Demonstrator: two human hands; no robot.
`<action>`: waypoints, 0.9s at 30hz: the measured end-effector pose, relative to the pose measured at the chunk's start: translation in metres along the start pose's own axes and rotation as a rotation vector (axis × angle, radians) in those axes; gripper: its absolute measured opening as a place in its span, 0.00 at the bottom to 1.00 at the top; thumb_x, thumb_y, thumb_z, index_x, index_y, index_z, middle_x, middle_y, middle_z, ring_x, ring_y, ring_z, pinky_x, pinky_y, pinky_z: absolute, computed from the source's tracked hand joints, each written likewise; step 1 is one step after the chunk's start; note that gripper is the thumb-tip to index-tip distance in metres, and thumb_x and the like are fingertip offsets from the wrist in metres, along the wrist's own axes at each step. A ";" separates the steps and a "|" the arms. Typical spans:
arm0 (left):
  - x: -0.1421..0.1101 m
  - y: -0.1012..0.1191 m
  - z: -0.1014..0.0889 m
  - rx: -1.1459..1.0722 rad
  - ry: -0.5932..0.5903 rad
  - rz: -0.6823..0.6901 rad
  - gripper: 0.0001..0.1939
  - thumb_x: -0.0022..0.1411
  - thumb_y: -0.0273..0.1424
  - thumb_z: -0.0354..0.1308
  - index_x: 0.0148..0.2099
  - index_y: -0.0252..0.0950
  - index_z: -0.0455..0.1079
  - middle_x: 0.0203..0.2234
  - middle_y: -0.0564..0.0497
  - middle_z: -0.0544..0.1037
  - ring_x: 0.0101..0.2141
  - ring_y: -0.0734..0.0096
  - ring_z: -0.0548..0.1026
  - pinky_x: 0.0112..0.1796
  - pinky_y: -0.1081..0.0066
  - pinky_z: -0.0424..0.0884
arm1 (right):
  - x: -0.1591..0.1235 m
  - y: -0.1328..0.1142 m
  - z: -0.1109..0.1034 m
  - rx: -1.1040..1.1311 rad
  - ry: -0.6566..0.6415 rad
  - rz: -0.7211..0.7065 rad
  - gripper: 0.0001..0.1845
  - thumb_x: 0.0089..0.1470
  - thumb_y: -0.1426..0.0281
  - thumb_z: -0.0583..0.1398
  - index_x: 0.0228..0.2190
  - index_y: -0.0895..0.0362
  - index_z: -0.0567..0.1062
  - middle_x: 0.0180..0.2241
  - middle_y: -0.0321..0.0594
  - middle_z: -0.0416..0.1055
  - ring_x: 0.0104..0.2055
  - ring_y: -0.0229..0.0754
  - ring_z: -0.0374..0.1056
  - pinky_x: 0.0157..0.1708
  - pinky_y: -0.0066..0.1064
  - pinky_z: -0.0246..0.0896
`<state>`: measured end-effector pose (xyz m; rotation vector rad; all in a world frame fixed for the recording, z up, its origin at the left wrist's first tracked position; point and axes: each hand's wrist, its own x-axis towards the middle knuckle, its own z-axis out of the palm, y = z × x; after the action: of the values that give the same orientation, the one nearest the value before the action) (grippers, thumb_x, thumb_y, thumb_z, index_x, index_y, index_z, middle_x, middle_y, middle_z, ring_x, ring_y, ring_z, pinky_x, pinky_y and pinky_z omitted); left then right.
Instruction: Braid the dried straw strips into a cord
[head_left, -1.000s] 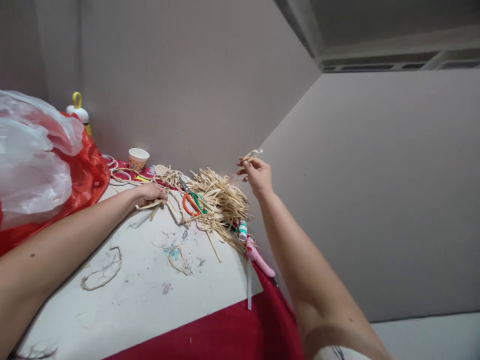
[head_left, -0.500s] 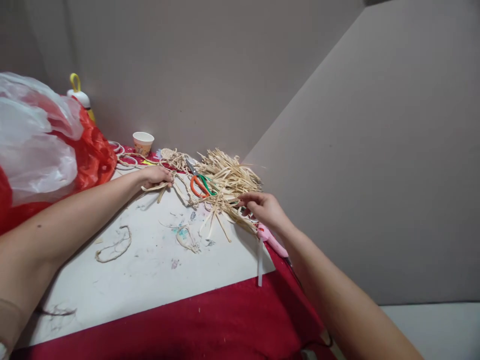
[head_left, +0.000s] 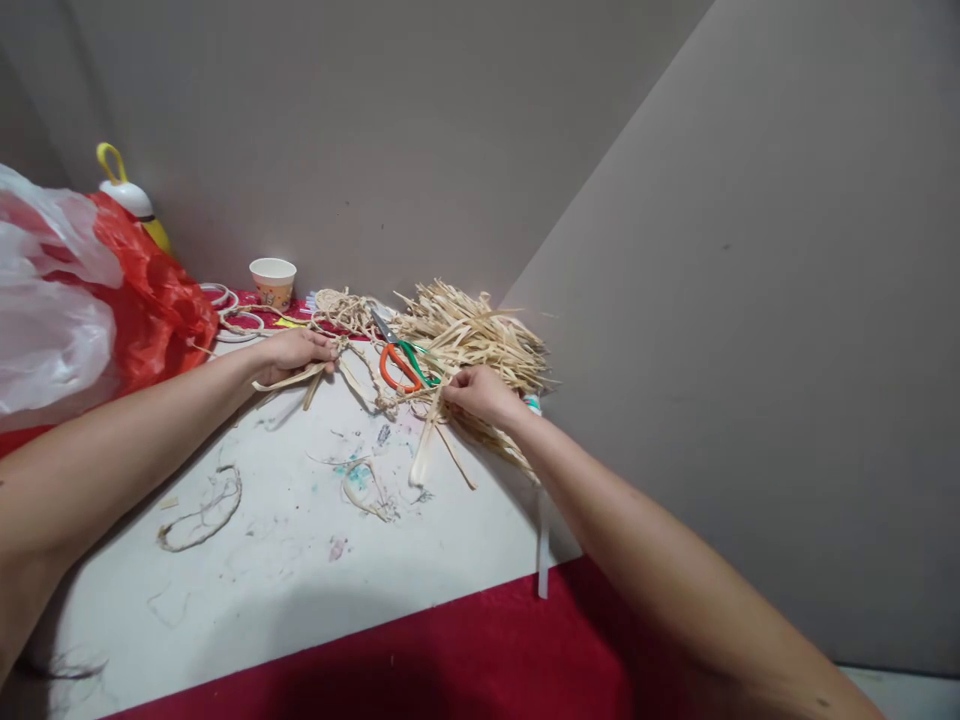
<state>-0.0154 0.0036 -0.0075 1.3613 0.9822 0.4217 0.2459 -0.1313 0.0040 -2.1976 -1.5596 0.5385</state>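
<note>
My left hand [head_left: 301, 354] is closed on pale straw strips [head_left: 309, 378], whose flat ends stick out below the fingers. A knotted straw cord [head_left: 367, 366] runs right from that hand. At the near edge of a heap of dry straw [head_left: 472, 335], my right hand [head_left: 480, 393] is closed with its fingertips pinched on straw strips [head_left: 429, 440] that hang onto the white board [head_left: 292, 560]. Scissors [head_left: 400, 366] with one orange and one green handle lie between the hands, blades pointing to the back.
A paper cup [head_left: 273, 284] and white rings [head_left: 241, 326] stand by the wall. Red and white plastic bags [head_left: 154, 300] bulge at left, before a yellow-and-white bottle [head_left: 129, 196]. A white stick [head_left: 543, 550] lies at the board's right edge, over red cloth [head_left: 420, 660].
My right hand came down from above the straw heap, releasing a strip there, and moved left to pinch strips at the heap's near edge. My left hand kept its hold. The view shifted.
</note>
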 end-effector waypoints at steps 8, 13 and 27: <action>-0.001 -0.001 0.001 0.021 0.009 0.001 0.09 0.57 0.22 0.55 0.24 0.33 0.69 0.16 0.52 0.74 0.14 0.84 0.61 0.18 0.78 0.53 | -0.002 -0.022 0.005 -0.013 -0.007 0.047 0.09 0.40 0.72 0.61 0.14 0.61 0.70 0.11 0.35 0.63 0.15 0.32 0.56 0.16 0.25 0.47; -0.005 0.002 0.003 0.005 0.022 0.011 0.12 0.56 0.21 0.56 0.21 0.33 0.69 0.14 0.53 0.73 0.13 0.84 0.60 0.17 0.78 0.52 | -0.011 -0.029 -0.012 0.079 0.078 0.041 0.09 0.47 0.70 0.57 0.21 0.61 0.74 0.17 0.35 0.67 0.15 0.31 0.55 0.16 0.24 0.50; 0.001 -0.005 -0.002 -0.083 -0.018 -0.008 0.11 0.56 0.22 0.56 0.22 0.32 0.70 0.15 0.53 0.74 0.13 0.85 0.59 0.16 0.79 0.51 | 0.066 -0.042 -0.048 0.308 0.237 -0.024 0.04 0.43 0.74 0.61 0.20 0.60 0.70 0.20 0.41 0.72 0.18 0.34 0.65 0.16 0.23 0.55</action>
<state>-0.0180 0.0050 -0.0122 1.2838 0.9455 0.4389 0.2569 -0.0608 0.0609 -1.9295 -1.2848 0.4577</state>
